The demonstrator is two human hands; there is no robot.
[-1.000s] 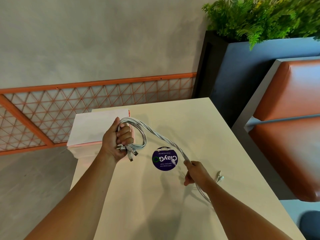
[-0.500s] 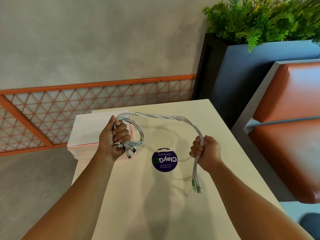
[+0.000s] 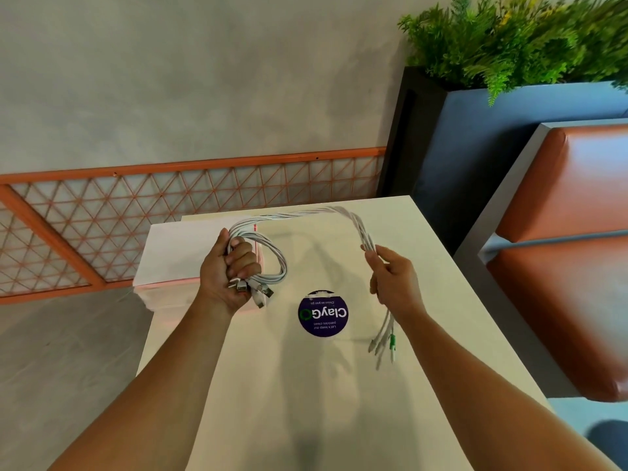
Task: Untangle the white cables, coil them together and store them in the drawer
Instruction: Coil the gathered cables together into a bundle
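A bundle of white cables (image 3: pixel 299 214) arcs in the air over the cream table (image 3: pixel 306 385). My left hand (image 3: pixel 227 271) is shut on one coiled loop of the bundle, with the plug ends sticking out below its fingers. From there the twisted cables run right to my right hand (image 3: pixel 394 278), which holds them loosely between its fingers. The free ends, one with a green tip, dangle below that hand near the table top. A white and pink drawer box (image 3: pixel 176 256) stands at the table's far left, behind my left hand; I cannot tell whether it is open.
A round purple sticker (image 3: pixel 323 312) lies on the table between my hands. An orange lattice railing (image 3: pixel 136 212) runs behind the table. An orange padded bench (image 3: pixel 571 253) and a dark planter with green ferns (image 3: pixel 509 39) stand to the right.
My right hand lifted the loose end of the cables off the table and carried it up and right; its grip has since loosened. My left hand stayed shut on the coil.
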